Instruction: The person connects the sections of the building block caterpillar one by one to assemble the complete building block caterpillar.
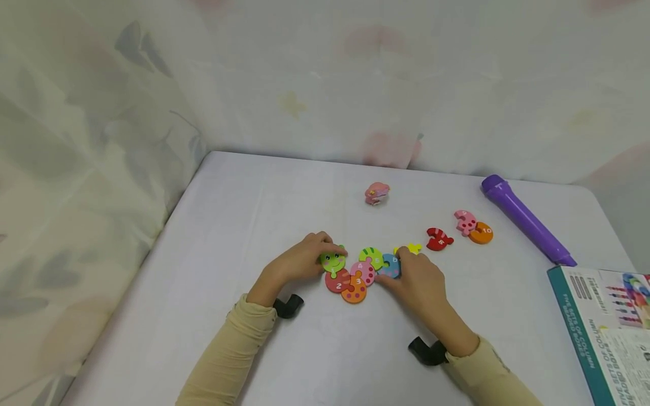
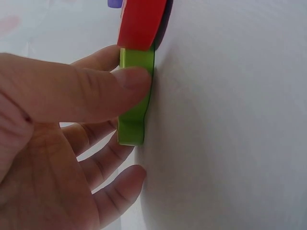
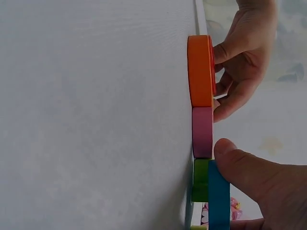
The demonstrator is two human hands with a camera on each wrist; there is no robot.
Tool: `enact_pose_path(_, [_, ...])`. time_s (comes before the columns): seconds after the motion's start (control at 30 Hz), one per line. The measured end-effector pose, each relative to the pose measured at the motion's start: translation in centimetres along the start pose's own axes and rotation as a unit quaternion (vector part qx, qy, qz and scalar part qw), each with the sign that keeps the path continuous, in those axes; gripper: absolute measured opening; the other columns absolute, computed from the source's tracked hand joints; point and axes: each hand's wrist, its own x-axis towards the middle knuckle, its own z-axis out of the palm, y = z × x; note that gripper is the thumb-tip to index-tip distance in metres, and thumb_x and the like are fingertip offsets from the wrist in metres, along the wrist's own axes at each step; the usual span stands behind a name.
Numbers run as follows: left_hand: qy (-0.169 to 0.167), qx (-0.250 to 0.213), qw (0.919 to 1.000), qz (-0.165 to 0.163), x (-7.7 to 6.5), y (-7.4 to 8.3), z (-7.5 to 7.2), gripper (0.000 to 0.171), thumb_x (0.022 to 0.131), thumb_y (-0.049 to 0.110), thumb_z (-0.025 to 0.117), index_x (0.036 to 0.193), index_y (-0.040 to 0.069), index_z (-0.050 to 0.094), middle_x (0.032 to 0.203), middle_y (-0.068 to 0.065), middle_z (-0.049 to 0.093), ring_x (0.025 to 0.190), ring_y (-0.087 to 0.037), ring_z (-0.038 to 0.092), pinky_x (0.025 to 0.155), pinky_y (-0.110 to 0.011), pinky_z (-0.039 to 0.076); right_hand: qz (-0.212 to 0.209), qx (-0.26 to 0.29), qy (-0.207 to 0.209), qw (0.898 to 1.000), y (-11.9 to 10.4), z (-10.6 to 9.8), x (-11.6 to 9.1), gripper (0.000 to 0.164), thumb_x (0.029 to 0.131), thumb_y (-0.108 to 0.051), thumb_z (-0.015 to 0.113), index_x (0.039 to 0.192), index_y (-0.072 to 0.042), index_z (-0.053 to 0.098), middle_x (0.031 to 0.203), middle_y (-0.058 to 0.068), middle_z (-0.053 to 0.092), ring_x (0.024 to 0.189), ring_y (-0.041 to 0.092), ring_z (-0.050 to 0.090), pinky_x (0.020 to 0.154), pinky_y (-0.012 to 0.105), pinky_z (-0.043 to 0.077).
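Observation:
My left hand (image 1: 307, 256) pinches the green smiling-face puzzle piece (image 1: 333, 263) between thumb and fingers; the left wrist view shows the thumb on its edge (image 2: 135, 108). Linked to it are a red piece marked 2 (image 1: 336, 282), an orange 3 (image 1: 354, 292), a pink 4 (image 1: 363, 273) and a striped green piece (image 1: 372, 257). My right hand (image 1: 421, 285) grips a blue piece (image 1: 389, 266) beside the green one. In the right wrist view the blue piece (image 3: 219, 191) sits slightly higher off the table than its neighbours. A yellow piece (image 1: 415, 248) lies partly hidden behind the right hand.
Further right lie a red piece (image 1: 439, 239), a pink piece (image 1: 465, 223) and an orange 10 (image 1: 481, 233). A purple microphone-shaped stick (image 1: 528, 220) and a teal-edged box (image 1: 589, 316) occupy the right side. A small pink object (image 1: 377, 193) is near the back.

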Motion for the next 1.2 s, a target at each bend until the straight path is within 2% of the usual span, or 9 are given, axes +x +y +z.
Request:
enact_pose_path(0.17, [0.0,-0.001,1.0,0.001,0.2,0.2,-0.1,0.047,0.081,0.001,0.064,0.119,0.027,0.063,0.11,0.0,0.051,0.102,-0.017,0.044,0.084,-0.028,0.043,-0.002,-0.026,-0.004,1.0,0.0,-0.2,0.3,0.07,0.066,-0.058,0.073,0.106,-0.003,0.055,0.075,0.007,0.059,0.063,0.021,0.051,0.049,0.03,0.041])
enact_pose_path(0.47, [-0.004,0.001,1.0,0.005,0.5,0.5,-0.3,0.047,0.081,0.001,0.064,0.12,0.026,0.062,0.11,-0.001,0.052,0.102,-0.017,0.044,0.084,-0.028,0.043,-0.008,-0.068,-0.019,0.997,0.1,-0.3,0.6,0.07,0.066,-0.062,0.07,0.102,-0.004,0.055,0.059,0.002,0.049,0.052,0.018,0.045,0.048,0.028,0.035])
enact_pose_path(0.6, [-0.002,0.002,0.9999,0.014,0.7,0.5,-0.3,0.047,0.08,-0.001,0.064,0.119,0.024,0.063,0.109,-0.002,0.052,0.101,-0.018,0.045,0.084,-0.029,0.043,-0.007,-0.075,-0.024,0.997,0.1,-0.5,0.5,0.07,0.066,-0.06,0.071,0.105,-0.004,0.055,0.064,0.004,0.054,0.053,0.019,0.047,0.048,0.028,0.037])
enact_pose_path(0.8, [-0.003,0.001,0.9998,0.019,0.9,0.4,-0.2,0.048,0.079,-0.002,0.064,0.119,0.024,0.063,0.108,-0.002,0.052,0.1,-0.018,0.045,0.082,-0.028,0.043,-0.001,-0.048,-0.025,0.999,0.8,-0.9,0.0,0.069,0.07,-0.054,0.072,0.117,-0.005,0.057,0.09,0.01,0.066,0.065,0.02,0.056,0.053,0.03,0.045])
enact_pose_path(0.93, [-0.005,0.003,1.0,0.007,0.8,0.2,0.0,0.048,0.08,-0.001,0.065,0.12,0.026,0.063,0.109,-0.001,0.051,0.099,-0.017,0.044,0.081,-0.027,0.043,0.003,-0.021,0.01,1.0,1.7,-1.6,0.2,0.054,0.075,-0.043,0.073,0.113,-0.006,0.059,0.085,0.008,0.066,0.061,0.018,0.053,0.048,0.029,0.043])
enact_pose_path(1.03, [-0.002,0.001,1.0,0.001,0.4,0.1,0.0,0.048,0.08,-0.001,0.065,0.12,0.025,0.063,0.109,-0.001,0.051,0.1,-0.018,0.044,0.08,-0.027,0.043,0.01,-0.017,0.033,0.999,2.4,-2.1,0.7,0.051,0.078,-0.037,0.072,0.112,-0.003,0.058,0.087,0.011,0.063,0.061,0.022,0.053,0.048,0.031,0.044])
enact_pose_path(1.1, [0.0,-0.003,1.0,-0.001,0.1,0.0,0.0,0.048,0.08,-0.001,0.064,0.12,0.025,0.063,0.109,-0.002,0.051,0.1,-0.018,0.044,0.08,-0.027,0.044,0.024,-0.021,0.032,0.999,2.7,-2.2,1.2,0.053,0.077,-0.039,0.072,0.112,-0.002,0.057,0.093,0.013,0.062,0.064,0.024,0.055,0.05,0.033,0.046])
enact_pose_path(1.2, [0.001,-0.008,1.0,0.003,0.0,0.0,0.0,0.048,0.08,-0.002,0.063,0.12,0.024,0.063,0.109,-0.002,0.051,0.1,-0.018,0.044,0.08,-0.027,0.044,0.048,-0.026,0.005,0.998,3.0,-2.1,1.9,0.058,0.076,-0.048,0.07,0.106,0.0,0.055,0.086,0.012,0.058,0.064,0.025,0.053,0.048,0.033,0.043])
